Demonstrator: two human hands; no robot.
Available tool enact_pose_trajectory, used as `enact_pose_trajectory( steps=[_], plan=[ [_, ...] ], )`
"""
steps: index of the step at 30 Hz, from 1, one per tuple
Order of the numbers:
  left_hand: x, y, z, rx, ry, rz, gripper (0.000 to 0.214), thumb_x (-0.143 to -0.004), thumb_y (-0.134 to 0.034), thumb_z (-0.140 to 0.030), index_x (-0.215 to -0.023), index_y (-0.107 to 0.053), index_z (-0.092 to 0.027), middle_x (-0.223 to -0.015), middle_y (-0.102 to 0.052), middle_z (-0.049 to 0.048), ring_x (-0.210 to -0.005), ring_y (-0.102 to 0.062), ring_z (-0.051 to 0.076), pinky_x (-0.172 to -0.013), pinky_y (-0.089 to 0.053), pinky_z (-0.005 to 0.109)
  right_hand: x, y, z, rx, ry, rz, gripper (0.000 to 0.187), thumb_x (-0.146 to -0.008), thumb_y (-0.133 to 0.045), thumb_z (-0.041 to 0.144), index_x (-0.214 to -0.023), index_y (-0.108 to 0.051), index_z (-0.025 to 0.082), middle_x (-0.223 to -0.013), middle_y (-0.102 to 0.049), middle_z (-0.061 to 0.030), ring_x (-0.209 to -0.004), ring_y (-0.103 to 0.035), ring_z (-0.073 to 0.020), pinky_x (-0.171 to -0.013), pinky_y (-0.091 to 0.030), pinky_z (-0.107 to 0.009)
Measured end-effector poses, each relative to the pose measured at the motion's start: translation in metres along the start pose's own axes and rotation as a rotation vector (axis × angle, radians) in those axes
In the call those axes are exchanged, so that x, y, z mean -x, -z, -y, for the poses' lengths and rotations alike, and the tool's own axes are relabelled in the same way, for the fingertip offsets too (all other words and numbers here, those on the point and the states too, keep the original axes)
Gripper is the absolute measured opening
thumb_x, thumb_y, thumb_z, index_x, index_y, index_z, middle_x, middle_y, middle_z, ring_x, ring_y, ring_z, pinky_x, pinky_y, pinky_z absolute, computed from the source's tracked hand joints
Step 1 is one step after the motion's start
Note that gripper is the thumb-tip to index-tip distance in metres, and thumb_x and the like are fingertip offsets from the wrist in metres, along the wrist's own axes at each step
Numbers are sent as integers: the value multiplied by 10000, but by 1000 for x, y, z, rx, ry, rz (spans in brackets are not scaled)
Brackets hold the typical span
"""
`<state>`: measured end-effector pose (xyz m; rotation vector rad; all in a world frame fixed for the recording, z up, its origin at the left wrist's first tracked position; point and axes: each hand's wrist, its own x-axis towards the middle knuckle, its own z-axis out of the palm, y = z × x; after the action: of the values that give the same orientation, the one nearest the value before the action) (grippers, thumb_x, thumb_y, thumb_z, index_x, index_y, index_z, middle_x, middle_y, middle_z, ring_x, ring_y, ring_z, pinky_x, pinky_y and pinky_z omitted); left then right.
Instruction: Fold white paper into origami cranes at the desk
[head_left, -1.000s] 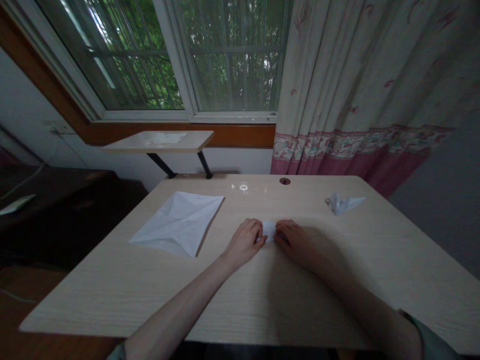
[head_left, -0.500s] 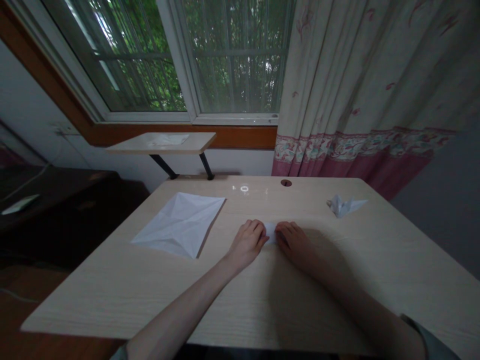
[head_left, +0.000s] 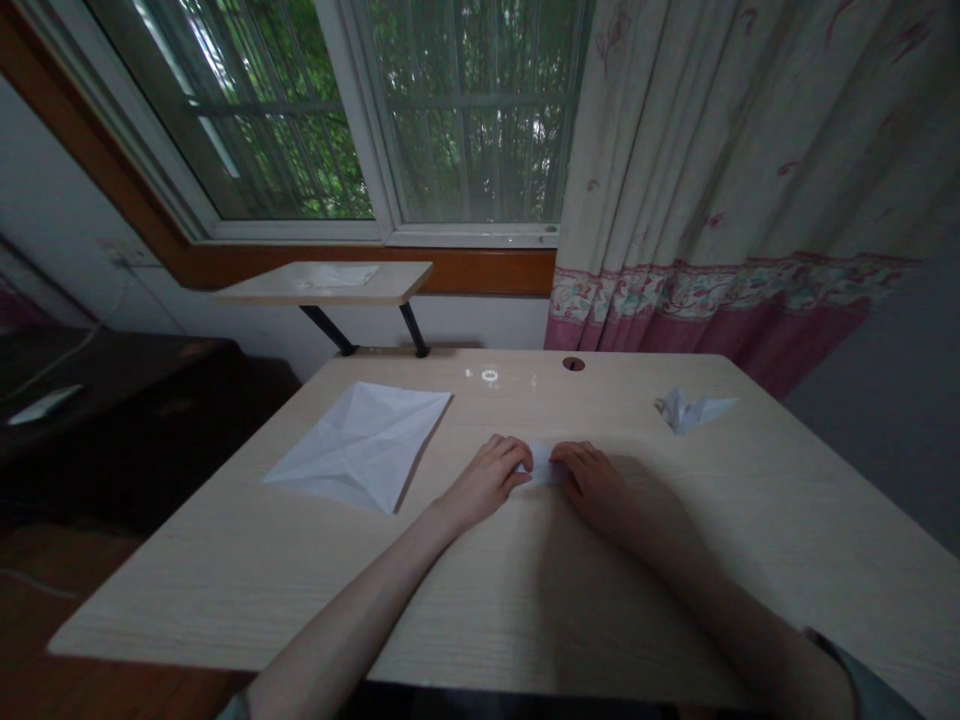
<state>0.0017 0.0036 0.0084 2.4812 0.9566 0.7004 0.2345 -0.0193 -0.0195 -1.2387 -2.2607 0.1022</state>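
Between my hands, at the middle of the desk, lies a small piece of folded white paper (head_left: 541, 464). My left hand (head_left: 501, 470) grips its left end, fingers curled over the top and thumb below. At the other end, my right hand (head_left: 589, 474) has its fingers bent down on the paper, which they partly hide. A creased square sheet of white paper (head_left: 364, 445) is spread to the left. Off to the right stands a folded paper crane (head_left: 694, 411).
The pale wooden desk (head_left: 450, 600) carries a raised shelf (head_left: 277, 285) at the back left, with some white paper (head_left: 341, 276) on it. A round cable hole (head_left: 574, 364) sits near the back edge. A patterned curtain (head_left: 705, 200) hangs behind the right side.
My left hand has shifted slightly left along the folded paper, its thumb and fingers a little further apart. The right hand stays nearly where it was.
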Motion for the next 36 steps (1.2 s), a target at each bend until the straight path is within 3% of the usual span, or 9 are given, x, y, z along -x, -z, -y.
enact_pose_trajectory(
  steps=[12,19,26,36],
  plan=[
    [2,-2,6,-64,-92,-41,159,-980,-606,-226,-1091,-719,-240,-1140,-694,34,-1075,-598,201,-973,-477,351,5,-3,-8,-10,26,-4,476,-745,-390,-30,-1104,-597,202,-1089,-675,-90,-1048,-622,-234,-979,-512,-452],
    [3,-6,8,-124,-109,-54,160,-924,-695,-291,-1068,-765,-282,-1156,-698,30,-1061,-623,220,-950,-507,389,8,-11,-18,-91,29,-48,483,-798,-370,-21,-1139,-617,216,-1095,-692,-83,-1044,-647,-213,-961,-548,-448],
    [5,-10,6,-168,-98,-74,175,-934,-676,-232,-1083,-760,-272,-1175,-690,45,-1060,-625,228,-923,-516,394,16,-20,-28,-79,119,-56,650,-815,-366,-37,-1371,-544,248,-1346,-634,-76,-1247,-590,-191,-1064,-515,-434],
    [5,-4,0,-297,-91,-90,311,-926,-620,-74,-1130,-728,-282,-1236,-683,37,-1106,-604,229,-956,-446,421,7,-5,-15,-85,105,29,583,-843,-441,17,-1344,-615,257,-1288,-681,-72,-1197,-610,-212,-1054,-506,-460]
  ],
)
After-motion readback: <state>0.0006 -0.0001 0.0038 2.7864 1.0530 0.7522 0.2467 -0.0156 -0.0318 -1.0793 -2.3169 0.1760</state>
